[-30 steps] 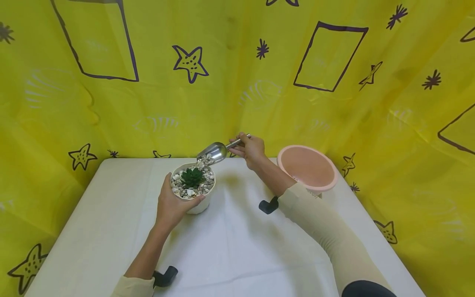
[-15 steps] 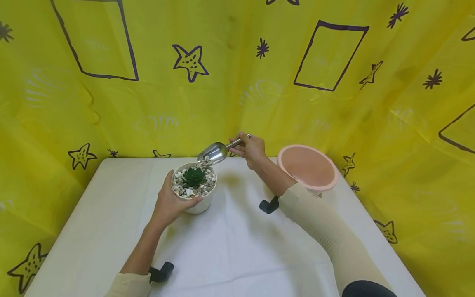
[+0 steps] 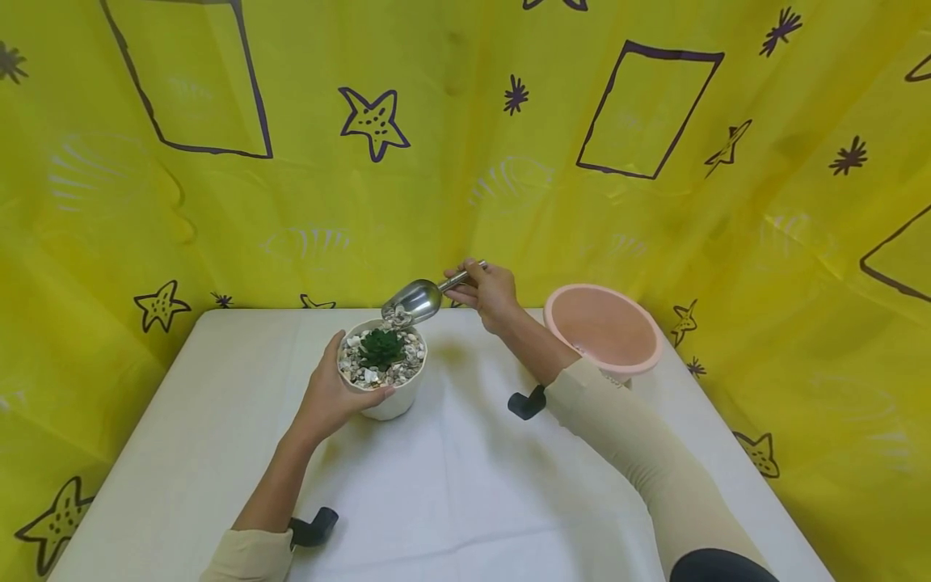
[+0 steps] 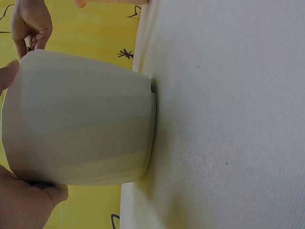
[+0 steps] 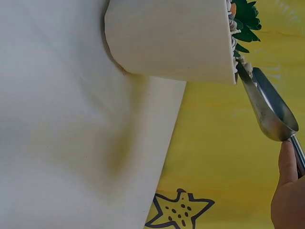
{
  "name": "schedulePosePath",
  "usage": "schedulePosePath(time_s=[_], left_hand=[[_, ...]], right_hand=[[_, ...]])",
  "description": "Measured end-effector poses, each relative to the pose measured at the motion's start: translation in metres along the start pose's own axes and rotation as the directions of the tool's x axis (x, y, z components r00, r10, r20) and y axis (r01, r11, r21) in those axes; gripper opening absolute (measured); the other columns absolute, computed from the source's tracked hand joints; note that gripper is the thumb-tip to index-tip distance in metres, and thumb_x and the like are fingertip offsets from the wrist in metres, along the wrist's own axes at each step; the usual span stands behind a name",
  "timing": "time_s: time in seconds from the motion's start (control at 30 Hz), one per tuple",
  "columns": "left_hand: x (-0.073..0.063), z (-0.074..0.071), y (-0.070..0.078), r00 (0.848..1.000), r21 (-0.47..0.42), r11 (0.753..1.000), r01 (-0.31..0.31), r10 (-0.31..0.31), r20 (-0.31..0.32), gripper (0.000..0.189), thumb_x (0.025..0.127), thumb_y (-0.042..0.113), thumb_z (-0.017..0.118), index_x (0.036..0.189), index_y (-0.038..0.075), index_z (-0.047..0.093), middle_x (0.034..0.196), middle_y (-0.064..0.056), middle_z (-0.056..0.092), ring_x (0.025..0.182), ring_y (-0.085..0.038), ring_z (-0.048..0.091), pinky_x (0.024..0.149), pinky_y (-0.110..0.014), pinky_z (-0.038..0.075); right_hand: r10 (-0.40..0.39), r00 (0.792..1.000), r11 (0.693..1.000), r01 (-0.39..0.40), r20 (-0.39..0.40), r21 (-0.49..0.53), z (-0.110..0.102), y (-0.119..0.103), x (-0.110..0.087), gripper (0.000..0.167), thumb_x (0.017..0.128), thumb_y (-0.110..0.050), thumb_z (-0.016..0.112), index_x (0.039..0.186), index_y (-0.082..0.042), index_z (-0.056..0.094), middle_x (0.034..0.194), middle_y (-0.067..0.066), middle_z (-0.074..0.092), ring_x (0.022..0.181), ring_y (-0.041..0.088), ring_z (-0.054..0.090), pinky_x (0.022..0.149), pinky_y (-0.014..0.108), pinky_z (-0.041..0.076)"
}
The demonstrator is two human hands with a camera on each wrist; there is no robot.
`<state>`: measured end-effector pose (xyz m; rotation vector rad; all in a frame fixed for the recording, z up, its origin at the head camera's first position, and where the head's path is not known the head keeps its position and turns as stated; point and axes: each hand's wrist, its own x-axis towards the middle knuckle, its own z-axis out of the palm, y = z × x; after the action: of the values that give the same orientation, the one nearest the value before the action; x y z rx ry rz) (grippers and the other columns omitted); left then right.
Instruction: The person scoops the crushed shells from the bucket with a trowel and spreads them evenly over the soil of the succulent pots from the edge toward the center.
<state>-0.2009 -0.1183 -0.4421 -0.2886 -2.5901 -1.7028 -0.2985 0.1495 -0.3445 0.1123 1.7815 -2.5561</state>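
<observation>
A white faceted flowerpot (image 3: 390, 402) stands on the table, holding a green succulent (image 3: 381, 347) among white and grey pebbles (image 3: 369, 376). My left hand (image 3: 330, 398) grips the pot at its near left side, thumb along the front near the rim. From the right, my right hand (image 3: 493, 295) holds a shiny metal scoop (image 3: 423, 299) by its handle. The scoop tilts down, its mouth at the pot's far rim, with pebbles (image 3: 396, 315) at its lip. In the right wrist view, the scoop (image 5: 271, 117) reaches the pot's top edge beside the green leaves (image 5: 247, 24).
A pink tub (image 3: 602, 327) stands at the back right, partly behind my right forearm. White cloth (image 3: 465, 485) covers the table. A yellow curtain (image 3: 436, 202) with drawn stars and frames hangs right behind the table's far edge.
The pot has turned slightly and shifted a little right with my left hand, while the left forearm swung left. The scoop has moved slightly left over the pot's far rim.
</observation>
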Motion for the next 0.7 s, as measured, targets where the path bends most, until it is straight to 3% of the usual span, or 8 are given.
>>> schedulePosePath(time_s=[0.27,0.47,0.57,0.7], left_hand=[[-0.004,0.003,0.002,1.0,-0.003,1.0,0.007,-0.007,-0.009,0.126,0.079,0.028,0.094,0.167,0.001,0.008,0.165,-0.028,0.027,0.151,-0.048,0.029,0.119,-0.065,0.03],[-0.012,0.015,0.005,0.994,0.001,1.0,-0.02,0.02,-0.109,0.119,0.077,0.029,0.094,0.166,0.004,0.017,0.163,-0.023,0.033,0.149,-0.042,0.034,0.118,-0.065,0.032],[-0.016,0.025,0.008,0.979,-0.019,1.0,-0.016,0.012,-0.204,0.12,0.075,0.029,0.097,0.164,0.003,0.021,0.16,-0.022,0.036,0.147,-0.04,0.037,0.117,-0.063,0.034],[-0.02,0.042,0.014,0.941,-0.042,0.999,0.008,-0.022,-0.337,0.127,0.071,0.029,0.1,0.164,0.0,0.019,0.162,-0.024,0.033,0.149,-0.041,0.035,0.12,-0.061,0.031]], right_hand=[[0.002,1.0,1.0,-0.001,0.022,-0.024,0.0,0.001,-0.002,0.024,0.113,-0.016,0.05,0.102,0.003,0.061,0.095,0.013,0.074,0.08,0.02,0.077,0.081,0.035,0.062],[-0.004,0.999,1.0,0.004,0.032,-0.015,-0.002,0.003,-0.001,0.023,0.113,-0.015,0.049,0.101,0.002,0.06,0.094,0.014,0.074,0.081,0.021,0.077,0.081,0.035,0.063],[-0.006,0.999,1.0,0.007,0.035,-0.014,-0.002,0.003,-0.001,0.023,0.113,-0.015,0.049,0.101,0.002,0.06,0.094,0.014,0.074,0.081,0.021,0.077,0.08,0.035,0.063],[-0.01,0.999,1.0,0.011,0.039,-0.018,-0.002,0.003,-0.002,0.023,0.113,-0.014,0.05,0.102,0.002,0.06,0.095,0.014,0.074,0.081,0.021,0.077,0.081,0.035,0.062]])
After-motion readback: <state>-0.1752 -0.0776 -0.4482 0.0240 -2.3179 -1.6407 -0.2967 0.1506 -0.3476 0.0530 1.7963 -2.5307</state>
